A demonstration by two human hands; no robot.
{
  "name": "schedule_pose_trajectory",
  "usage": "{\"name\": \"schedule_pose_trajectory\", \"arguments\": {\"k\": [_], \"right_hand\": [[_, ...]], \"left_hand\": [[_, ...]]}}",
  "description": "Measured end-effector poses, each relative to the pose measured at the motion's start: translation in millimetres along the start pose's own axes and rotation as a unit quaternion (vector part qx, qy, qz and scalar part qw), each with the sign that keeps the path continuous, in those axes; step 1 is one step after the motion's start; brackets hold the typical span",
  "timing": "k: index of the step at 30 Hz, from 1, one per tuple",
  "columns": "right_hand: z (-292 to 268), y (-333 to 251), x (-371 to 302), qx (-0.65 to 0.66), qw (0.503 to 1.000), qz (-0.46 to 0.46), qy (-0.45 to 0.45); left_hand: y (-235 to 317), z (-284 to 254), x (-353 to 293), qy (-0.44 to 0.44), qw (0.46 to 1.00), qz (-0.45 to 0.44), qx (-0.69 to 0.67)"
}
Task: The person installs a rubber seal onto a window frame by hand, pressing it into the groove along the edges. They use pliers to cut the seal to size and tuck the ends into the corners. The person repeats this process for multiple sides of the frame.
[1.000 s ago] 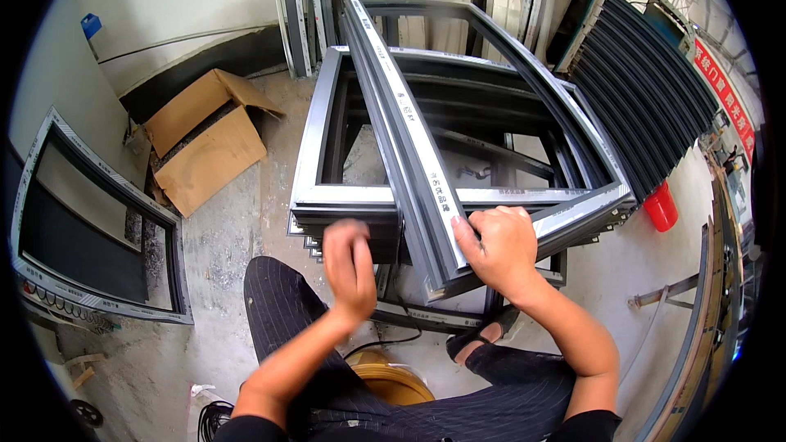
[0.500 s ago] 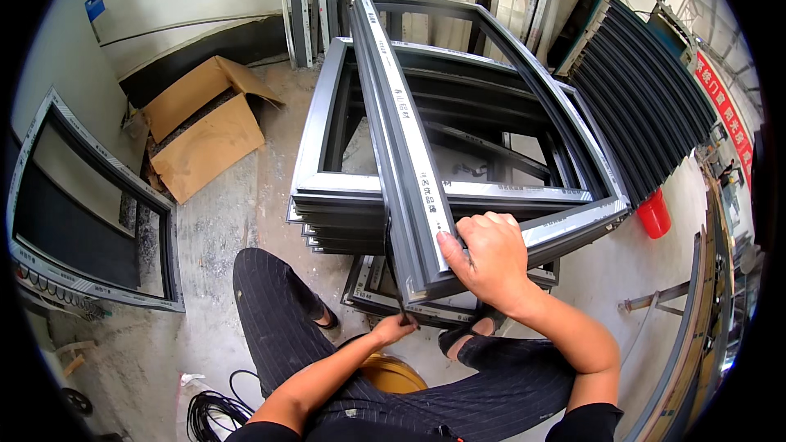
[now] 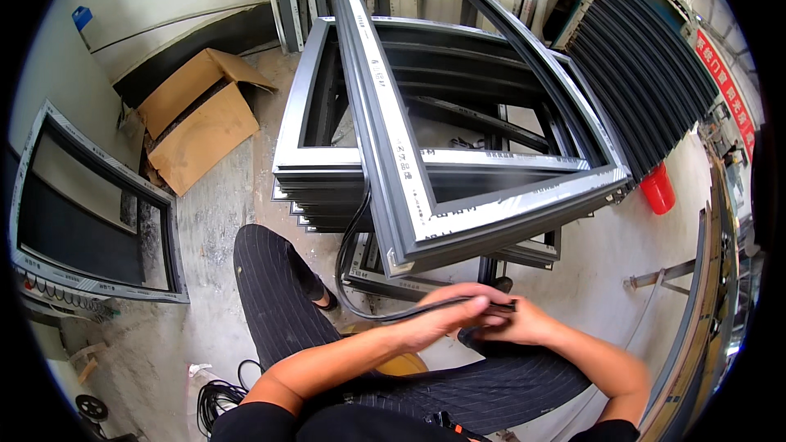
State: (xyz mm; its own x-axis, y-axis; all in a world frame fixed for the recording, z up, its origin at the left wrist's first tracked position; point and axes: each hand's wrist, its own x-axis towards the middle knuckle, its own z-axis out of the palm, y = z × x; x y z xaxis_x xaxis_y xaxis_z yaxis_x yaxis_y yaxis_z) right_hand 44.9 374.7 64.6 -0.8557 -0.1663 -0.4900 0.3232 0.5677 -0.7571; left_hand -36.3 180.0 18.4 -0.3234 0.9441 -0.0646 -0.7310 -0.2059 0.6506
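In front of my lap, my left hand closes round a black rubber sealing strip. My right hand meets it there, fingers curled at the strip's end and partly hidden behind the left. From the hands the strip loops left, then climbs to the side of the top window frame. That dark grey frame, with white protective film on its face, lies askew over a stack of similar frames. Its near corner sits just above my hands, touched by neither.
An open cardboard box stands on the floor at left, near another leaning frame. Coiled black strip lies by my left leg. A red bucket and a rack of dark profiles are at right. A yellowish round stool or bucket shows between my legs.
My right hand has left the frame's near corner and come down to my left hand. The left hand has moved right with the strip, which now hangs in a wide loop.
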Motion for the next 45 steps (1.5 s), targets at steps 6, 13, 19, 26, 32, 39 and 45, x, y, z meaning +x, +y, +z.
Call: {"name": "schedule_pose_trajectory", "arguments": {"k": [6, 13, 19, 26, 32, 39, 45], "right_hand": [[-15, -43, -2, -0.031, 0.994, -0.024, -0.102], [-124, 69, -30, 0.285, 0.763, -0.256, 0.521], [-134, 52, -86, -0.273, 0.650, -0.057, 0.707], [-33, -23, -38, -0.266, 0.907, -0.152, 0.289], [34, -66, 3, -0.119, 0.956, -0.226, 0.141], [27, -61, 14, 0.035, 0.972, -0.105, 0.209], [39, -40, 19, -0.261, 0.874, -0.267, 0.312]], "left_hand": [[31, 75, 27, -0.129, 0.991, 0.023, -0.011], [21, 54, 22, -0.066, 0.954, 0.199, 0.215], [11, 44, 13, -0.066, 0.983, 0.090, 0.148], [12, 23, -11, 0.124, 0.883, 0.043, 0.451], [-35, 2, -18, 0.173, 0.716, 0.163, 0.656], [14, -32, -53, 0.096, 0.838, -0.025, 0.536], [88, -77, -65, 0.393, 0.872, 0.134, 0.258]]}}
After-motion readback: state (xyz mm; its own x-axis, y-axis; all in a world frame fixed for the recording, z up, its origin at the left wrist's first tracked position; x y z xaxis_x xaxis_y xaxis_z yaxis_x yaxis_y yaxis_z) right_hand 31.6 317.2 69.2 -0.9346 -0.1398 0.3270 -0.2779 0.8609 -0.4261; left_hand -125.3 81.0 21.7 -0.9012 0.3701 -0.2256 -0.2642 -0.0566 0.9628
